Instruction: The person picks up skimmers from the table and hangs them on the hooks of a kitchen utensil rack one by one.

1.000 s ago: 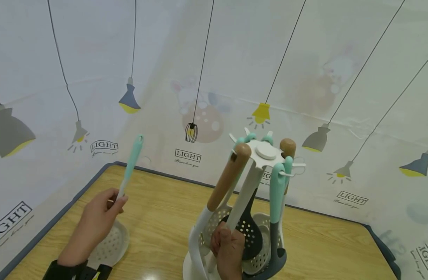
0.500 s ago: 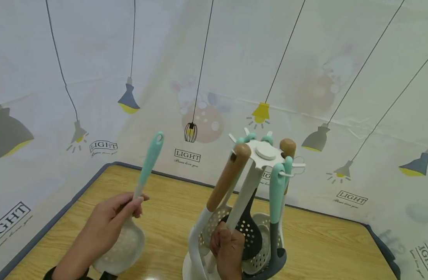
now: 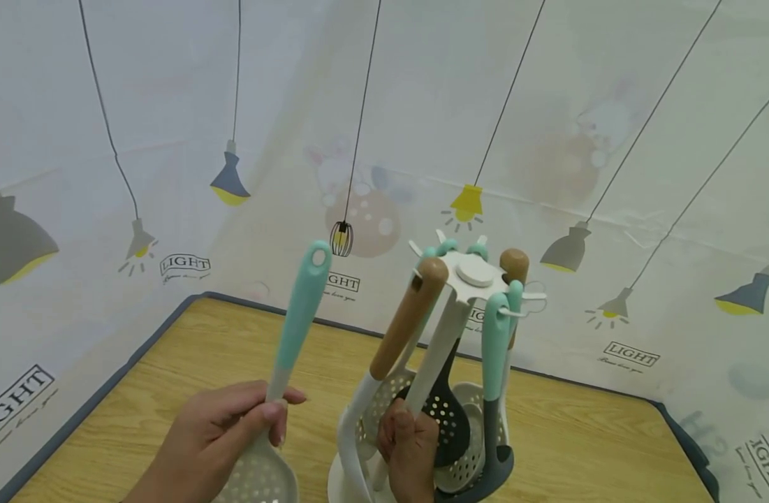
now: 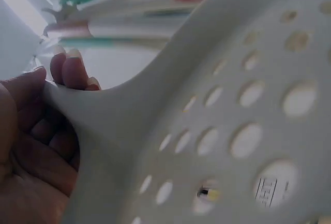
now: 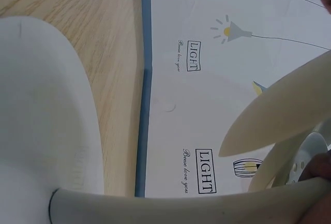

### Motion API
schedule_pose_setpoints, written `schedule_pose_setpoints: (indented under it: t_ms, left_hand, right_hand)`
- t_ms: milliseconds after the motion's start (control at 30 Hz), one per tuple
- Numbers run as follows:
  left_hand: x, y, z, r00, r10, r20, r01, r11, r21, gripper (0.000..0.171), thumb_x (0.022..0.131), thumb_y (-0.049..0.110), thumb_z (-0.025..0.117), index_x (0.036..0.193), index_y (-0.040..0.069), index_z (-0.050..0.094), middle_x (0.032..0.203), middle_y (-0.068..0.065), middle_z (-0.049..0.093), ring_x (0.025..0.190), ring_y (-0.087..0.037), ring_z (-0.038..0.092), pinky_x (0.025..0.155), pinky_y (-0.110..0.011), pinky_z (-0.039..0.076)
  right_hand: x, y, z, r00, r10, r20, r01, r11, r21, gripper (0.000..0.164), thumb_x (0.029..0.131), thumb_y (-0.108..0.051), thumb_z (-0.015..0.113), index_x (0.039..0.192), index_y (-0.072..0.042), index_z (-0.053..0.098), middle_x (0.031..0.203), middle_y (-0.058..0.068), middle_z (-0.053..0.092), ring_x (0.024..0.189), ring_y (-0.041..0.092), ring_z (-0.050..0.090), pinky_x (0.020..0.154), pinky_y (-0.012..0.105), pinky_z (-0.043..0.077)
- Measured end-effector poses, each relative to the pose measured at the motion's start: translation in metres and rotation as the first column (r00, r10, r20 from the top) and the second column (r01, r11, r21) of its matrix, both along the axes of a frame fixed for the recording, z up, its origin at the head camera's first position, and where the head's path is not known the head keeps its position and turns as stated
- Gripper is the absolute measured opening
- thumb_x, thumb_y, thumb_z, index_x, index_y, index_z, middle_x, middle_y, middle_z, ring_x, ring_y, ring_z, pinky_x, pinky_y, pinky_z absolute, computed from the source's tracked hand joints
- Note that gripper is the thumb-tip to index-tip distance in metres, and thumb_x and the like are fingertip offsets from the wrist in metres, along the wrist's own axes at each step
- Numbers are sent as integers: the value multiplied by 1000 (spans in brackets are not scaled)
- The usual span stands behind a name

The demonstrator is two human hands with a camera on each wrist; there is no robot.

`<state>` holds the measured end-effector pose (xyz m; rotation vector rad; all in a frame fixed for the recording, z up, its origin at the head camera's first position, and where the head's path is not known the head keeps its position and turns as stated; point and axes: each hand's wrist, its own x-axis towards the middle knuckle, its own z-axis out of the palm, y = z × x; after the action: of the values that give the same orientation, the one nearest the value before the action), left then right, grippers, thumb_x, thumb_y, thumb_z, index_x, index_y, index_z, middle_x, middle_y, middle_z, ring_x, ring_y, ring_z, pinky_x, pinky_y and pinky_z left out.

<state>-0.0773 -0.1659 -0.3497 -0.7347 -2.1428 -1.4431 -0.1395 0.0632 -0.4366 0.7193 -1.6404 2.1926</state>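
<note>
My left hand (image 3: 214, 436) pinches the pale neck of a skimmer (image 3: 301, 318), its mint handle tilted upward and its perforated head below the hand. In the left wrist view the skimmer's holed head (image 4: 114, 125) fills much of the picture. To the right, a white utensil rack (image 3: 475, 274) carries several hanging tools. My right hand (image 3: 412, 447) grips the rack's central pole, fingers curled round it. On the near side hang a brown-handled utensil (image 3: 404, 328) and a mint-handled dark ladle (image 3: 496, 342). The pole (image 5: 155, 211) runs from the round base (image 5: 46, 100) in the right wrist view.
Wood-grain tabletop (image 3: 598, 447) with a dark blue edge lies under the rack. Behind it stands a pale backdrop (image 3: 283, 175) printed with hanging lamps. A dark slotted turner or skimmer (image 3: 453, 426) hangs inside the rack's ring of tools.
My left hand has moved right, toward the rack, bringing the skimmer with it. My right hand and the rack have stayed in place.
</note>
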Motion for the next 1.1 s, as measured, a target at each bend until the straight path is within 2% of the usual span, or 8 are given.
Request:
schedule_pose_setpoints:
  t_ms: [100, 200, 300, 433, 600, 733, 900, 1100]
  left_hand:
    - [2, 5, -2, 994, -95, -60, 95, 995, 8, 42, 93, -17, 55, 88, 23, 67, 91, 5, 74, 91, -9, 71, 79, -22, 55]
    - [6, 8, -3, 992, -125, -24, 125, 992, 13, 41, 94, -15, 55, 89, 23, 68, 92, 4, 75, 85, -8, 69, 74, -23, 54]
    - [9, 11, -3, 986, -165, -14, 165, 986, 24, 40, 94, -16, 54, 98, 20, 71, 86, 5, 73, 81, -7, 67, 71, -23, 54]
    - [11, 18, -1, 971, -237, -42, 239, 969, 54, 41, 93, -19, 52, 109, 14, 71, 78, 3, 69, 75, -7, 65, 68, -23, 54]
    - [13, 31, 2, 953, -297, -67, 302, 949, 90, 41, 92, -20, 51, 111, 11, 69, 76, 1, 67, 72, -8, 65, 68, -24, 55]
    - [14, 40, 2, 950, -310, -42, 313, 944, 102, 39, 93, -18, 52, 110, 13, 69, 76, -1, 67, 70, -4, 62, 64, -21, 53]
    - [19, 49, 1, 948, -314, 42, 306, 942, 135, 34, 96, -13, 52, 107, 13, 70, 75, -3, 67, 66, 2, 57, 55, -18, 48]
    - [20, 57, 8, 950, -283, 132, 262, 952, 156, 30, 101, -6, 51, 93, 15, 71, 84, -2, 73, 76, -5, 67, 65, -24, 55]
  right_hand:
    - [0, 0, 0, 1000, -8, 10, 8, 1000, -8, 62, 106, -43, 42, 66, 4, 32, 54, 14, 25, 41, 24, 21, 30, 33, 17]
    - [0, -1, 0, 999, -19, 26, 19, 1000, -9, 63, 104, -46, 43, 66, 4, 32, 54, 13, 25, 42, 23, 22, 31, 34, 17]
    - [0, -1, 0, 1000, -13, 28, 14, 1000, -10, 64, 103, -47, 44, 66, 4, 32, 54, 13, 25, 42, 23, 22, 31, 34, 16]
    - [0, 0, -1, 1000, -7, 21, 7, 1000, -9, 62, 104, -44, 43, 66, 3, 32, 54, 13, 25, 41, 23, 22, 31, 33, 17]
    - [-1, -1, -1, 1000, -1, -11, 1, 1000, -16, 62, 106, -43, 43, 65, 3, 32, 52, 14, 24, 39, 22, 20, 29, 27, 18]
    - [1, -1, 1, 1000, -9, 16, 10, 1000, -10, 63, 106, -44, 43, 65, 3, 31, 53, 14, 24, 40, 22, 20, 29, 29, 18]
    - [6, 0, 0, 996, -28, 85, 27, 1000, 12, 63, 105, -44, 43, 66, 4, 32, 54, 13, 25, 42, 21, 22, 31, 33, 19]
    - [5, 0, -2, 994, -77, 76, 75, 997, 35, 64, 106, -44, 44, 65, 4, 34, 53, 14, 27, 40, 13, 25, 30, 28, 21]
